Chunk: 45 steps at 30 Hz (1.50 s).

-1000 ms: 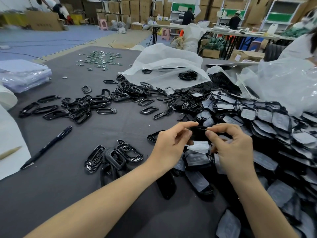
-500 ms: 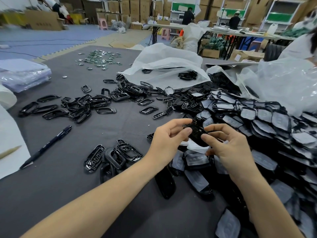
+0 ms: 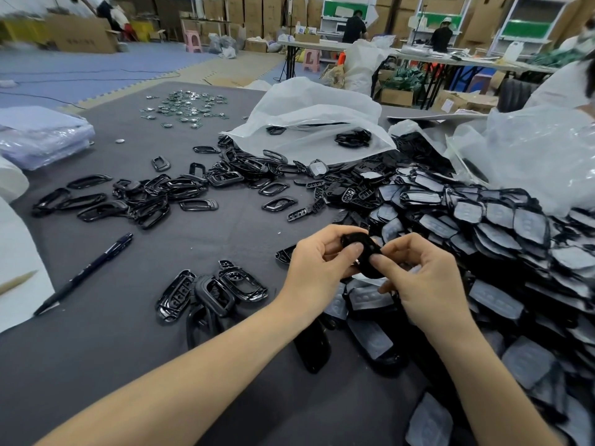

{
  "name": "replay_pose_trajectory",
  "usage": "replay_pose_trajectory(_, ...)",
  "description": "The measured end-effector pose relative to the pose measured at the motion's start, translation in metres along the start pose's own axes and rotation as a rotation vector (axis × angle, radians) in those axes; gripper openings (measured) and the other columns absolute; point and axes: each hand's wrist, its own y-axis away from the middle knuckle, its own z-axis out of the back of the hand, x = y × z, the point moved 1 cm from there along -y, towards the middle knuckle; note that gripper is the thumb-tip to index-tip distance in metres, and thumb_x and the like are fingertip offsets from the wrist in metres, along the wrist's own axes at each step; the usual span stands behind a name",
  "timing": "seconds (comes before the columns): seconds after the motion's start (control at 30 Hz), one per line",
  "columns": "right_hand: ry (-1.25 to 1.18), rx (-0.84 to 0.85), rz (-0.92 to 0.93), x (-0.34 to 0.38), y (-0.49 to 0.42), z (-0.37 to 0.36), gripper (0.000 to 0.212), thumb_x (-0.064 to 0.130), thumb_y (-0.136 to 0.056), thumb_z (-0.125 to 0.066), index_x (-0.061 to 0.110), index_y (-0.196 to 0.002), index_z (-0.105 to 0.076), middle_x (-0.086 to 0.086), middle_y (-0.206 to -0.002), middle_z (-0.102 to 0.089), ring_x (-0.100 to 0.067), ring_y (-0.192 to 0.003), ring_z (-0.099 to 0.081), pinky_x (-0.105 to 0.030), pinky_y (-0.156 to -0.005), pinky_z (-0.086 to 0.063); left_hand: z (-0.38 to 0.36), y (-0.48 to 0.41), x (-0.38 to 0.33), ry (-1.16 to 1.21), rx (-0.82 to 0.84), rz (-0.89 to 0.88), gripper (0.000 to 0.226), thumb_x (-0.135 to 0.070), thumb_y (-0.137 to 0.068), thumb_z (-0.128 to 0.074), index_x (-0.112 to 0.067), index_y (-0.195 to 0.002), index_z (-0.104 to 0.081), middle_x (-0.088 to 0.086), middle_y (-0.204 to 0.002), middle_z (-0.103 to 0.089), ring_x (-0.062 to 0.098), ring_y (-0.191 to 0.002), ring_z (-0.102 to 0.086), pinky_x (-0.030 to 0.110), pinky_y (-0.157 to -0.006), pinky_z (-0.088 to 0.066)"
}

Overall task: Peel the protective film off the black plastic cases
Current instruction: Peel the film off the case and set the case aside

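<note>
Bg: stacked cardboard boxes (image 3: 254, 11), blue foam floor (image 3: 80, 64), far tables (image 3: 309, 43).

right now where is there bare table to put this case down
Bare grey mat lies between the pen and the small cluster of cases, and in the strip between the scattered black frames and the left hand. The right side is crowded: the pile of film-covered cases runs up to the right hand.
</note>
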Motion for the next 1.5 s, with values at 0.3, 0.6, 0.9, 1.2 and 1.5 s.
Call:
replay_pose_trajectory(0.3, 0.016, -0.061, 0.000, 0.006, 0.005, -0.002, 0.019, 0.024, -0.078, -0.077, 0.024, -0.067, -0.061, 0.009, -0.064, -0.066, -0.006, -0.042, -0.055, -0.015, -0.044, -0.043, -0.003, 0.000, 0.005, 0.116, -0.070, 0.096, 0.019, 0.007, -0.092, -0.055, -0.009, -0.097, -0.064, 0.009, -0.087, -0.073, 0.022, -0.083, -0.069, 0.037, -0.079, -0.060)
replay_pose_trajectory(0.6, -0.912, 0.145, -0.415, 0.015, 0.001, 0.011, 0.031, 0.025, -0.071, -0.061, 0.009, -0.096, -0.066, -0.009, -0.092, -0.070, -0.013, -0.066, -0.056, -0.019, -0.051, -0.048, 0.003, -0.006, 0.004, 0.168, -0.214, 0.120, 0.015, 0.005, -0.097, -0.048, -0.006, -0.097, -0.058, 0.028, -0.096, -0.060, 0.042, -0.096, -0.066, 0.035, -0.071, -0.061)
replay_pose_trajectory(0.9, -0.716, 0.095, -0.141, 0.012, 0.000, 0.007, 0.036, -0.022, -0.085, -0.046, 0.011, -0.096, -0.055, -0.007, -0.112, -0.058, -0.018, -0.099, -0.070, -0.019, -0.081, -0.054, 0.005, -0.003, 0.006, 0.047, -0.174, 0.055, 0.030, 0.005, -0.100, -0.038, -0.020, -0.106, -0.055, 0.012, -0.088, -0.066, 0.027, -0.077, -0.074, 0.031, -0.067, -0.059)
replay_pose_trajectory(1.2, -0.549, 0.056, 0.003, 0.012, 0.001, 0.005, 0.027, -0.014, -0.082, -0.061, 0.011, -0.089, -0.055, -0.001, -0.074, -0.065, -0.021, -0.091, -0.072, -0.021, -0.076, -0.055, 0.001, 0.000, 0.004, 0.117, -0.048, 0.055, 0.023, 0.006, -0.100, -0.040, -0.009, -0.110, -0.055, 0.013, -0.089, -0.069, 0.023, -0.075, -0.072, 0.034, -0.067, -0.060)
replay_pose_trajectory(1.5, -0.253, -0.099, 0.038, 0.007, -0.002, 0.008, 0.009, 0.029, -0.070, -0.077, 0.028, -0.077, -0.071, 0.000, -0.079, -0.074, -0.012, -0.074, -0.070, -0.024, -0.071, -0.056, 0.000, 0.000, 0.004, 0.096, -0.023, 0.074, 0.020, 0.004, -0.100, -0.041, -0.009, -0.107, -0.055, 0.012, -0.089, -0.070, 0.025, -0.075, -0.073, 0.038, -0.069, -0.061)
